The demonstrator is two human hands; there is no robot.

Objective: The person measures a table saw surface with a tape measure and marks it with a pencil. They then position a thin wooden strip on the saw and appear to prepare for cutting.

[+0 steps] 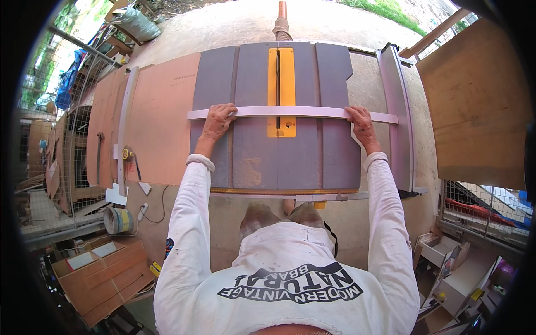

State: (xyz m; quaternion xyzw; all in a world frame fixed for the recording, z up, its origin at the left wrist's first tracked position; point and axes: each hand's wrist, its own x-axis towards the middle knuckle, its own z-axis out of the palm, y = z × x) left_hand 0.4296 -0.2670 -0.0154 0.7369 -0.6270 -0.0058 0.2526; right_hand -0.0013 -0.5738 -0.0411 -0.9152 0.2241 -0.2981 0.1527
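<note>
A long, narrow white strip (257,111) lies crosswise over the grey table saw top (257,151). It passes over the yellow insert plate (286,78), which has a dark lengthwise slot; whether a blade stands up in it I cannot tell. My left hand (219,120) is closed on the strip near its left end, left of the plate. Toward the other end, my right hand (362,121) grips it by the table's right edge. Beyond that hand, the strip's right tip reaches the grey rip fence (397,106).
Left of the saw, a plywood surface (162,123) carries a pale strip (127,111), a yellow tape measure (128,154) and a dark hooked bar (99,151). A large wooden panel (474,106) stands at right. A bucket (118,221) and wooden drawer unit (106,273) are lower left.
</note>
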